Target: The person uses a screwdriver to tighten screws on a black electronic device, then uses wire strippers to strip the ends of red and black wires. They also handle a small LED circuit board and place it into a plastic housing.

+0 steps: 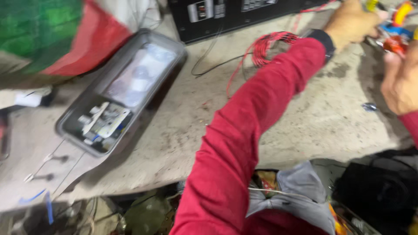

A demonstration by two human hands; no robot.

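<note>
The small red and blue part (394, 37), blurred at the bench's (183, 130) far right corner, sits between our hands: left hand (350, 21) closed on it, right hand (402, 78) touching, grip unclear. Red wire coil (267, 45) lies beside; grey tray (122, 91) well apart.

I see the widest free stretch on the bare worktop (331, 126) at the middle right, between my red sleeve (244, 143) and the near edge; only a small metal scrap (369, 106) lies there. To the left, a grey open case (124, 89) sits slantwise and blocks the way, with loose thin wires (48, 167) trailing near it. Far middle, a coil of red wire (265, 45) and a black cable (213, 65) clutter the surface in front of a black box (226, 15), which walls off the far side. My left hand (350, 21) and right hand (402, 80) crowd the far right corner around a blurred bundle of coloured parts (394, 32). A green and red bag (56, 35) fills the far left.
</note>
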